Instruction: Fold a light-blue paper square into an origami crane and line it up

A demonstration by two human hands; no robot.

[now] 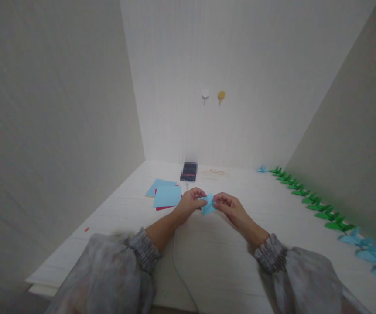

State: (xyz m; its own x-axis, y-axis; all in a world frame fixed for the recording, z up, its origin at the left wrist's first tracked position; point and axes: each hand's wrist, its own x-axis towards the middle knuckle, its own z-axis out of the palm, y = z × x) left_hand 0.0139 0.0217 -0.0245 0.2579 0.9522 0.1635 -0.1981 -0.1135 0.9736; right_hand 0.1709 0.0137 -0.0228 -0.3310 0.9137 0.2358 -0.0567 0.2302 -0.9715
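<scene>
A small piece of folded light-blue paper (209, 205) is held up between my two hands, just above the white table. My left hand (191, 203) pinches its left edge between thumb and fingers. On the other side, my right hand (230, 206) grips the right edge the same way. The paper's lower corner points down toward me; finer creases are too small to make out. Just left of my left hand lies a stack of square paper sheets (167, 196), light blue on top with red edges showing beneath.
A phone (189, 172) with a cable (179, 270) lies near the back wall. Folded green paper figures (312, 199) line the right side, with blue paper figures (369, 252) nearer me. A small red scrap (87, 229) is at left. Two hooks (221, 96) hang on the wall.
</scene>
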